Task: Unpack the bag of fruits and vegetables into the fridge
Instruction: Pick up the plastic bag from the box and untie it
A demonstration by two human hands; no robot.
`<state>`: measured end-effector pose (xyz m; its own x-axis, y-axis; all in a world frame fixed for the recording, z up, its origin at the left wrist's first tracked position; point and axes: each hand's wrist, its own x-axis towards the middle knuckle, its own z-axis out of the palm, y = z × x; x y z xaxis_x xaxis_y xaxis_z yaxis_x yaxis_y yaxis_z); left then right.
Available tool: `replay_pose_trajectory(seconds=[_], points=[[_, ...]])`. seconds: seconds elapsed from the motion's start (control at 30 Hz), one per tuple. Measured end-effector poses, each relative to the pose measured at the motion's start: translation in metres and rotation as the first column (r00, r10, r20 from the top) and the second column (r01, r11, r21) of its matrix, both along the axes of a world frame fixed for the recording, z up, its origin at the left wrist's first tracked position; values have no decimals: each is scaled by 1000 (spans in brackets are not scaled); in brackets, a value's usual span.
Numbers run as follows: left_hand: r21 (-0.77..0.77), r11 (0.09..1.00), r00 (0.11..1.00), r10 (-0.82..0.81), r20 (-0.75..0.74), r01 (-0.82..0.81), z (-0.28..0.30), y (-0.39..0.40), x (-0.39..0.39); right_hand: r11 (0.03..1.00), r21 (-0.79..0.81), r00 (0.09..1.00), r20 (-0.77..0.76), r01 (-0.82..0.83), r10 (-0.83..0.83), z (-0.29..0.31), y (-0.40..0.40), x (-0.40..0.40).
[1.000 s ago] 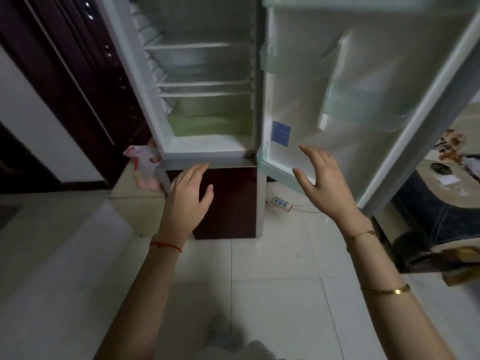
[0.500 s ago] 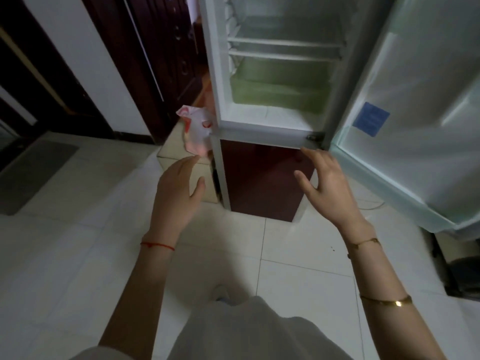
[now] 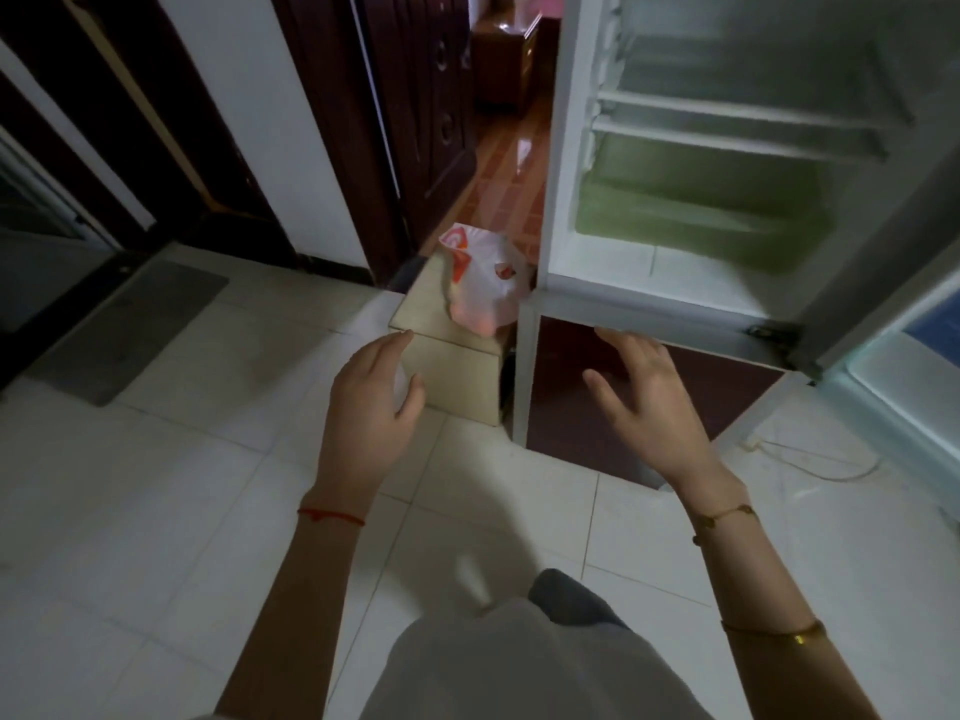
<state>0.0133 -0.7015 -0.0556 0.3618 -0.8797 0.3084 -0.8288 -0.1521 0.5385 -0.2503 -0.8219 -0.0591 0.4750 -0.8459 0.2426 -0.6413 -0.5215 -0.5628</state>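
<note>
White bag (image 3: pixel 480 280) on box (image 3: pixel 452 366) beside open fridge (image 3: pixel 691 215); left hand (image 3: pixel 371 407), right hand (image 3: pixel 649 402) spread, empty.

There was one fridge (image 3: pixel 550 200) with one open door (image 3: pixel 904 356), two wire shelves (image 3: pixel 727 111) and one green drawer (image 3: pixel 691 210). One white-and-orange bag (image 3: pixel 483 283) sat on one beige box (image 3: pixel 447 376). Two hands were up, left (image 3: pixel 371 407) and right (image 3: pixel 649 402). One grey mat (image 3: pixel 130 324) lay on the floor.

Bag (image 3: pixel 480 280) contents hidden — fridge (image 3: pixel 675 283) top cut off.
</note>
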Motion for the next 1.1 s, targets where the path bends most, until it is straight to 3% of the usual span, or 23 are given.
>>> replay_pose_trajectory(seconds=[0.3, 0.7, 1.1], points=[[20, 997, 997, 73, -39, -73, -17, -67, 70, 994, 70, 996, 1, -86, 86, -16, -78, 87], [-3, 995, 995, 104, -11, -104, -20, -221, 153, 975, 107, 981, 9, -192, 192, -30, -230, 189], [27, 999, 999, -18, -35, 19, -42, -341, 234, 967, 256, 1000, -16, -5, 9, -66, -333, 266]])
